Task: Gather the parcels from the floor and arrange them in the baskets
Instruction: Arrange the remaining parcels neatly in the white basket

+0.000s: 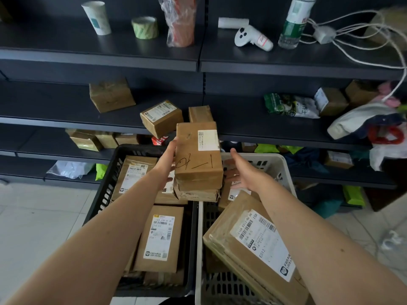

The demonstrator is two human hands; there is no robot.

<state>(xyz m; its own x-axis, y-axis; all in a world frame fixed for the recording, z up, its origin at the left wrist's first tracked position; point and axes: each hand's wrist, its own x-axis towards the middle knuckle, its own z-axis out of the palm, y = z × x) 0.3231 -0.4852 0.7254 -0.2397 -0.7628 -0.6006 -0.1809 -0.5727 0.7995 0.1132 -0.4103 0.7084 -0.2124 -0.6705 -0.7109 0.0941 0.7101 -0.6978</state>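
Parcels fill two crates on a tiled floor (33, 216), seen from above over a person's bare forearms. The black basket (105, 190) stands at centre left, with dark shelves (99, 60) rising behind it. On the top shelf above the black basket stand a paper cup (97, 17) and a tape roll (145, 27). Inside the black basket, a labelled parcel (134, 172) lies at the far end and a flat parcel (160, 238) lies nearer the camera, label up.

At the black basket's far right corner, the left hand (167, 155) is laid with straight fingers against the left face of a pen-marked parcel (198, 157). This box sits on a crumpled parcel (196, 193) that rests over the black basket's right rim. Just right of that stack, the right hand (240, 170) is spread open, palm towards the pen-marked parcel; whether its fingertips touch the box cannot be told.

The white basket (282, 170) stands against the black basket's right side, rims touching. A large parcel (257, 245) leans tilted inside it, white label facing up.
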